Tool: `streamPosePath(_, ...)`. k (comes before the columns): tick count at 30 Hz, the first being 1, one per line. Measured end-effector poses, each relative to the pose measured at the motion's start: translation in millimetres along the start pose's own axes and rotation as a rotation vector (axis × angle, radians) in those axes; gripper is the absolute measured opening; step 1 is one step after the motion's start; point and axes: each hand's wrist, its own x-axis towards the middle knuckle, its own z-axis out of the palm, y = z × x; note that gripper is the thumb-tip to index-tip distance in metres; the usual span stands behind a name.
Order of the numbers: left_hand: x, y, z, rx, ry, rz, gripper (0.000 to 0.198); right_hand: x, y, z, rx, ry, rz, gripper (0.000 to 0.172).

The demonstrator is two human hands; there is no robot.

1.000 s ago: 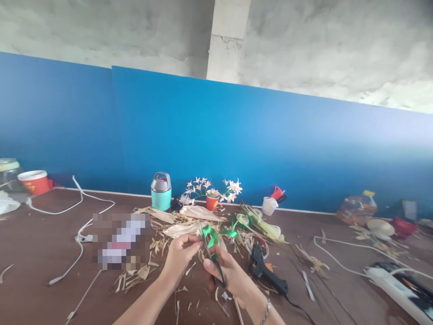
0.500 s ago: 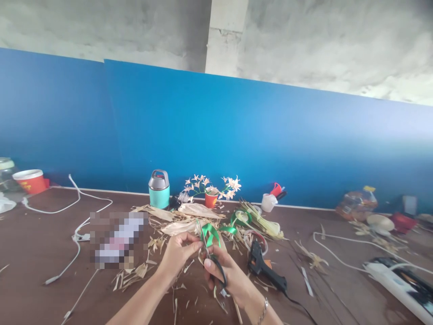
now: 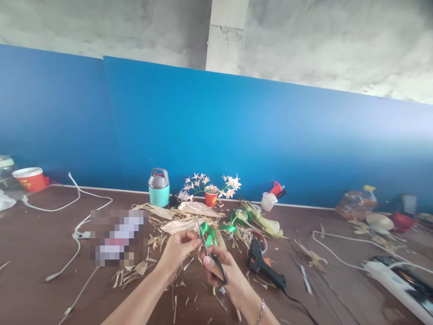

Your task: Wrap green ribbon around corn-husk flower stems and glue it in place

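Where a long blue wall panel (image 3: 237,135) stands behind a brown table (image 3: 34,253), a person's two bare arms reach in from the bottom edge of the view and meet near the middle. Beyond both hands, a loose pile of pale dried husks (image 3: 189,216) spreads across the table, with scraps scattered beneath the wrists. Well away to the left of the left hand, a white cable (image 3: 77,225) snakes over the wood. Far to the right of the right hand lies a white power strip (image 3: 399,280).

The left hand (image 3: 177,250) is closed in a pinch, thumb against fingertips, grasping a curl of green ribbon (image 3: 210,232). The right hand (image 3: 225,277), just beside it and almost touching, is clenched around the black handle of a pair of scissors (image 3: 205,247). The thin blades point up and away from the wrist, into the ribbon loops between the two hands. Whether the blades are parted cannot be told. The ribbon trails from the pinch to the far right, over the husks.

Just right of the right hand, a black glue gun (image 3: 262,266) lies on the table. Beyond the left hand, by the wall, stands a teal container (image 3: 158,187) with a grey lid. Right of it, beyond the ribbon, a small red pot of pale flowers (image 3: 210,192) sits.
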Motion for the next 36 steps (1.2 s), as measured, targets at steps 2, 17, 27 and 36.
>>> streamPosePath(2,-0.5,0.9,0.1,-0.009,-0.014,-0.001,0.026,-0.5,-1.6,1.1,-0.001,0.009,0.014,0.041)
streamPosePath(17,-0.7,4.8,-0.6,-0.068,-0.072,-0.021,0.026,-1.8,-3.8,-0.3,-0.058,0.017,0.007,0.044)
streamPosePath(27,0.7,5.1,-5.6,0.032,-0.11,-0.013,0.026,3.5,7.2,-7.8,-0.012,-0.026,0.0,0.041)
streamPosePath(36,-2.9,9.2,-3.0,0.298,0.028,0.065,0.017,0.0,2.4,-1.7,-0.042,0.014,0.02,0.044)
